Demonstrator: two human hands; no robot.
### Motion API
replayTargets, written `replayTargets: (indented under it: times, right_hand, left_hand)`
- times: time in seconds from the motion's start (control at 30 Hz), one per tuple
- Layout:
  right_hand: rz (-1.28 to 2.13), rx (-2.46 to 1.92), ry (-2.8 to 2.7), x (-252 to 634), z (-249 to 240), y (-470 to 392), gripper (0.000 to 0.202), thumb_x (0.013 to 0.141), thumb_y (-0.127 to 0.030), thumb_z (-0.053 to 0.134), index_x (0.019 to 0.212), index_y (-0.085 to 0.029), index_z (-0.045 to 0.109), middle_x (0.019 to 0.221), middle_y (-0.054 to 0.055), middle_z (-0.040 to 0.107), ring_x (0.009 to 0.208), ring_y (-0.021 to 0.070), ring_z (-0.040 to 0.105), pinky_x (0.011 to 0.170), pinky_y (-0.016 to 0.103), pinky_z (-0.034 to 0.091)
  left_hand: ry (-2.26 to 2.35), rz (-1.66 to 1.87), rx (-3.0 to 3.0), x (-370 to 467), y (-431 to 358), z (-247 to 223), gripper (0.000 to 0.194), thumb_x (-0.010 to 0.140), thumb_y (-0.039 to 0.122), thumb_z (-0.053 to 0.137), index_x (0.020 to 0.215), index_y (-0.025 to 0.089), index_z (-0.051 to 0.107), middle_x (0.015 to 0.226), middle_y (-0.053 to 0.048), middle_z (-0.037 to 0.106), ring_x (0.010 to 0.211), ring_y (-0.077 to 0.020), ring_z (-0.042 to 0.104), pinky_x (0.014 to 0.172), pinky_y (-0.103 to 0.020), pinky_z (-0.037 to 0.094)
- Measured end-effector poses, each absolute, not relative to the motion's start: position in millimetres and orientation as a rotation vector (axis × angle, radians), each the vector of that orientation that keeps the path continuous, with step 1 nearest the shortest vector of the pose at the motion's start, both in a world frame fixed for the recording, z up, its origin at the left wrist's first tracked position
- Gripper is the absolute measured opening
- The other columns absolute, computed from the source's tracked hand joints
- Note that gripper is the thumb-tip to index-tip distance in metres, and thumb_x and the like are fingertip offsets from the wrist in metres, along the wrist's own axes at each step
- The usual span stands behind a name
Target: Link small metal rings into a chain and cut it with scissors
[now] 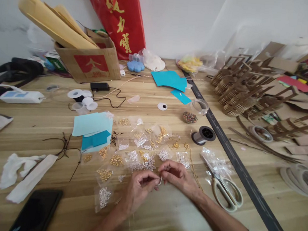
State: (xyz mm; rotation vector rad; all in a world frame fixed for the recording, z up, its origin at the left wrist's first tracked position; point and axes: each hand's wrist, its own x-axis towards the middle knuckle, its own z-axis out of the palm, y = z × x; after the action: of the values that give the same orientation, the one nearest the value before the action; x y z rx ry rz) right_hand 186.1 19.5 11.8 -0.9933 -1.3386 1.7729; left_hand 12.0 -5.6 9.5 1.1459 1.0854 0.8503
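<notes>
My left hand (143,186) and my right hand (177,176) meet near the front of the wooden table, fingertips pinched close together. Between them hangs a short silver chain (160,181), held by both; its ends are hidden by the fingers. Just beyond lie small bags and piles of silver findings (147,162) and gold findings (116,160). A bag of silver rings (105,197) is left of my left hand. Past my right forearm runs a thin gold chain (192,165).
White-handled scissors (227,194) lie at the right, near a wire spool (203,135) and a tub of beads (190,117). A black phone (36,211) rests front left. Blue cards (91,126) lie mid-left. Wooden baskets (241,86) and a cardboard box (90,62) stand behind.
</notes>
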Motion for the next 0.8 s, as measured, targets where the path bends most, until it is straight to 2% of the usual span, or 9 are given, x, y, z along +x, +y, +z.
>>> replayTargets:
  times: [0.13, 0.3, 0.53, 0.8]
  right_hand:
    - [1.756, -0.953, -1.453, 182.6, 16.5, 20.9, 0.016, 0.085, -0.03, 0.06, 0.09, -0.015, 0.062, 0.075, 0.002, 0.059, 0.068, 0.0125, 0.058, 0.061, 0.025, 0.049]
    - [1.486, -1.002, -1.745, 183.0, 27.2, 24.4, 0.012, 0.084, -0.018, 0.057, 0.095, -0.016, 0.062, 0.089, 0.005, 0.056, 0.078, 0.0141, 0.056, 0.065, 0.026, 0.049]
    - [1.163, -1.058, -2.043, 184.0, 26.5, 25.6, 0.011, 0.087, -0.013, 0.053, 0.093, -0.019, 0.06, 0.087, 0.004, 0.056, 0.078, 0.0149, 0.056, 0.066, 0.026, 0.049]
    - [1.027, -1.088, -2.09, 187.8, 21.0, 22.1, 0.012, 0.086, -0.011, 0.054, 0.094, -0.017, 0.06, 0.088, 0.005, 0.056, 0.075, 0.0146, 0.058, 0.065, 0.026, 0.049]
  left_hand:
    - [1.104, 0.918, 1.086, 9.1, -5.2, 6.2, 0.012, 0.076, 0.024, 0.064, 0.068, 0.015, 0.067, 0.059, -0.002, 0.064, 0.057, -0.0136, 0.059, 0.056, -0.022, 0.047]
    - [1.104, 0.968, 1.0, 6.5, -4.2, -0.3, 0.012, 0.076, 0.026, 0.066, 0.07, 0.015, 0.067, 0.062, -0.001, 0.063, 0.058, -0.0133, 0.059, 0.058, -0.022, 0.048]
    - [1.132, 1.011, 0.939, 6.7, -5.4, 3.4, 0.014, 0.074, 0.028, 0.067, 0.07, 0.015, 0.067, 0.062, -0.001, 0.064, 0.058, -0.0134, 0.059, 0.058, -0.023, 0.049]
    - [1.166, 1.037, 1.001, 8.4, -4.5, 4.1, 0.017, 0.073, 0.032, 0.067, 0.07, 0.015, 0.067, 0.062, -0.001, 0.063, 0.057, -0.0127, 0.057, 0.056, -0.022, 0.047]
